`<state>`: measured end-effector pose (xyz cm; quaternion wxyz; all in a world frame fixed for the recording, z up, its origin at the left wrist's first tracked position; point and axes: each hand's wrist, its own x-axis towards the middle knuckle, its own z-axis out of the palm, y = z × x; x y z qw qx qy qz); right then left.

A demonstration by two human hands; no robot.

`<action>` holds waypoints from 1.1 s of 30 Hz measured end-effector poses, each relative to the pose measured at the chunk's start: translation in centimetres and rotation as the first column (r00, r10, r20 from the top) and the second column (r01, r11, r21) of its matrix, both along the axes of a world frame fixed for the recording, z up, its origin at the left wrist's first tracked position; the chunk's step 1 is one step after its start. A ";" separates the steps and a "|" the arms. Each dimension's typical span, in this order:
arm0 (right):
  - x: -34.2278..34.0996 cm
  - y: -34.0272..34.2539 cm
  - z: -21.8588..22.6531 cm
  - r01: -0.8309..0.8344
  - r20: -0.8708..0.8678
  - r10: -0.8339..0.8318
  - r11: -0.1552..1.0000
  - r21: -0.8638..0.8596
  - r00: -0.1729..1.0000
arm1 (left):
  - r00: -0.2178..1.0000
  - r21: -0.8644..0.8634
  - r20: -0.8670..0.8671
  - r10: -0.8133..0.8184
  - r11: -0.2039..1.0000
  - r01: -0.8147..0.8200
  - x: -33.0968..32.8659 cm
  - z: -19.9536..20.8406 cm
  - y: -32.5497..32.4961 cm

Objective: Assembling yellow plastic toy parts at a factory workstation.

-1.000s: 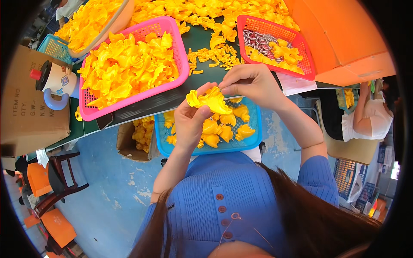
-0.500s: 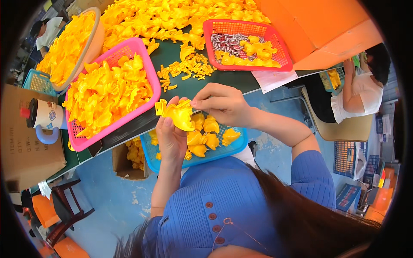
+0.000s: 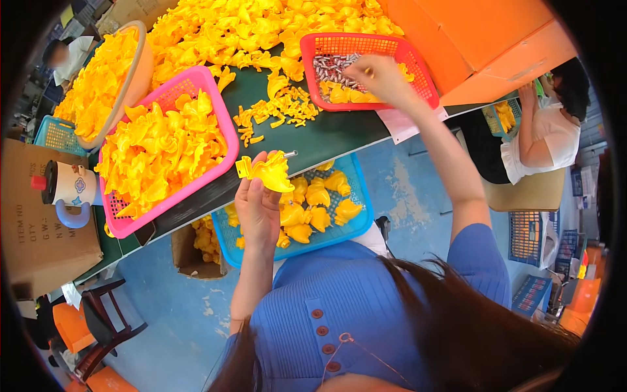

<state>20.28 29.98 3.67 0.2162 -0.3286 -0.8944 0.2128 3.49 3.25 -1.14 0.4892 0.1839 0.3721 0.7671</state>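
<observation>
My left hand (image 3: 257,212) grips a yellow plastic shell piece (image 3: 271,173) over the blue basket (image 3: 361,222). From the top right of that piece sticks a small silver metal part (image 3: 291,154). At the far side, my right hand (image 3: 382,77) is over the red basket (image 3: 428,83), its fingers bent together in a pinch; whether anything is between them is too small to make out. Small silver metal parts (image 3: 333,67) fill the red basket's left side, with yellow pieces around them. Several rounded yellow pieces (image 3: 319,195) lie in the blue basket at my lap.
A pink basket (image 3: 230,140) heaped with yellow pieces stands left, beside a cup (image 3: 73,186) with a blue handle. Small yellow bits (image 3: 277,108) and a large yellow pile cover parts of the green table (image 3: 294,138). An orange box (image 3: 483,49) stands right; a co-worker (image 3: 545,134) sits beyond.
My right hand has left the yellow piece and moved away to the far right, over the red basket. The metal part on the held piece now shows. My left hand stays nearly in place.
</observation>
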 end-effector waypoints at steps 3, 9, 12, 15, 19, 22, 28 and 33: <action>1.8 7.2 -2.2 0.129 0.250 -0.178 0.971 0.201 0.952 | 1.000 0.000 0.000 -0.010 1.000 0.010 0.0 0.2 -0.1; 3.4 13.6 -4.0 0.099 0.303 -0.160 0.973 0.209 0.940 | 0.993 0.061 0.116 -0.004 0.998 -0.004 -0.3 0.4 -0.7; 3.9 13.8 -4.4 0.009 0.399 -0.086 0.981 0.191 0.913 | 0.995 0.058 0.100 0.001 0.998 -0.007 -0.7 0.3 -1.0; 3.1 13.0 -4.0 0.093 0.576 -0.152 0.987 0.130 0.804 | 0.996 0.065 0.087 -0.005 0.998 -0.001 -1.0 0.3 -1.2; 4.4 13.5 -4.4 0.054 0.482 -0.111 0.990 0.130 0.869 | 0.997 0.079 0.078 -0.022 0.997 0.016 -1.1 0.1 -1.3; 5.0 13.6 -4.7 0.137 0.252 -0.170 0.980 0.144 0.953 | 1.000 0.015 0.001 -0.008 1.000 0.008 -1.1 0.4 -1.5; 4.4 11.6 -2.5 0.221 0.007 -0.264 0.822 0.525 0.965 | 0.997 0.057 0.064 -0.053 0.997 0.049 -1.2 0.4 -1.3; -2.7 -1.7 3.6 -0.053 -0.508 -0.124 0.946 -0.320 0.852 | 0.997 0.034 0.032 -0.071 0.997 0.070 -0.8 0.9 -1.2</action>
